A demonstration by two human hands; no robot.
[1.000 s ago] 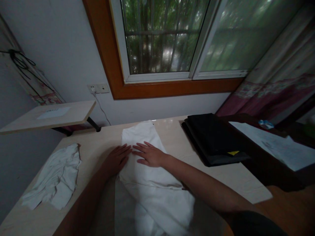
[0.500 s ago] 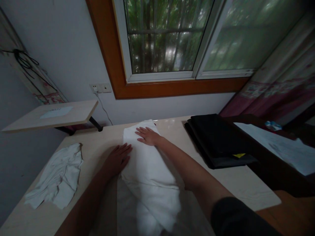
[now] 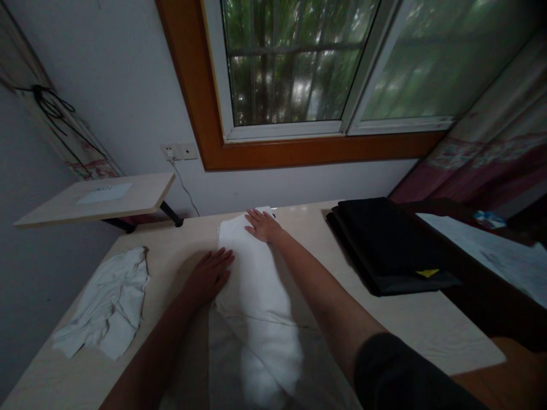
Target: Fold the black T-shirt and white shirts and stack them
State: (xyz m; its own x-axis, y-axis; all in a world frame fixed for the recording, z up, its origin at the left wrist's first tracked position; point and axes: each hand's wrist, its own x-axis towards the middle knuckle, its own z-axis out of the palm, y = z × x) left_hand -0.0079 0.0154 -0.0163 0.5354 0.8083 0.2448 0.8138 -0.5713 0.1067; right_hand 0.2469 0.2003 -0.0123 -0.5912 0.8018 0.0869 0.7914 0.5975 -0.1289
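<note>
A white cloth (image 3: 252, 273), folded into a long strip, lies on the pale table (image 3: 171, 250) in front of me and runs down out of the picture. It looks like a garment, but its kind cannot be made out. My right hand (image 3: 262, 225) rests flat on its far end with the fingers spread. At the cloth's left edge, my left hand (image 3: 210, 274) lies open, palm down, its fingertips touching the fabric. Creases cross the cloth below both hands.
A crumpled white cloth (image 3: 109, 302) lies at the left. Behind it stands a raised shelf (image 3: 149, 191) with a paper sheet on top. A folded black stack (image 3: 384, 239) with a yellow tag sits at the right. Wall and window (image 3: 290, 74) close off the back.
My right hand has slid a little farther toward the cloth's far end. My left hand stays at the left edge. The whole view has shifted slightly.
</note>
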